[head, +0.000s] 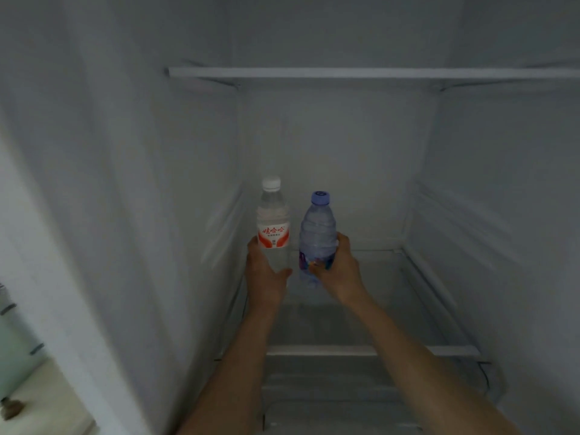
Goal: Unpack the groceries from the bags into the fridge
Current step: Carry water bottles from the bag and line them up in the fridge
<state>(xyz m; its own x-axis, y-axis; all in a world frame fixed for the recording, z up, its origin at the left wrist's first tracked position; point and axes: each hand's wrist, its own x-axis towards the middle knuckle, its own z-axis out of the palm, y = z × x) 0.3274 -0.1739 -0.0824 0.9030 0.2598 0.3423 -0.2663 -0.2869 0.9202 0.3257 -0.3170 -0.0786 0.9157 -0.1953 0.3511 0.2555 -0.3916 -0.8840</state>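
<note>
Inside, the fridge (pixel 188 183) shows pale walls and a white-edged upper shelf (pixel 361 72) running across above everything else. Below that shelf lies a glass shelf (pixel 392 293), and nothing stands on its bare glass to the right of the bottles. Outside the fridge's left wall, low down, a blurred greenish object (pixel 15 350) shows; what it is cannot be told.

Both arms reach in over the glass shelf's front rim. The left hand (pixel 266 274) wraps the lower body of a clear bottle (pixel 273 221) with a white cap and a red-and-white label, thumb across its front beneath the label. The right hand (pixel 337 265) curls round the lower half of a bluish bottle (pixel 317 233) with a purple cap, fingers over its coloured label. The two bottles stand upright, just beside each other, towards the left and back of the glass shelf, close to the fridge's left wall. Whether their bases touch the glass cannot be told.
</note>
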